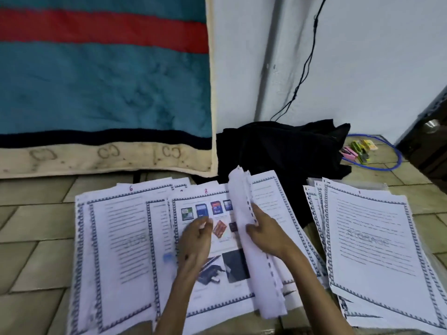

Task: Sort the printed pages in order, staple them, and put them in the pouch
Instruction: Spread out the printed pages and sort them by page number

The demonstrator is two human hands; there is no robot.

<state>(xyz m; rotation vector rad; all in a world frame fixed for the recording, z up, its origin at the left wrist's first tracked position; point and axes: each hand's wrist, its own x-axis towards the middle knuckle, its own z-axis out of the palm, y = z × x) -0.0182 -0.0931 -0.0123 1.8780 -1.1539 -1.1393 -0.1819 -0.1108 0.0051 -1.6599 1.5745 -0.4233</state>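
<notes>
Lifting sheaf of pages (244, 213) on edge, right hand (266, 235) pinching it; left hand (196, 240) hovering, loosely curled, just left, over page 8 (217, 238).

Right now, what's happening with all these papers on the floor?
A person is sorting printed pages spread over a tiled floor. The right hand grips a lifted sheaf of pages on edge, while the left hand hovers over the picture page marked 8. A page marked 6 lies to the left and a separate stack to the right. Nothing looks stapled yet.
</notes>
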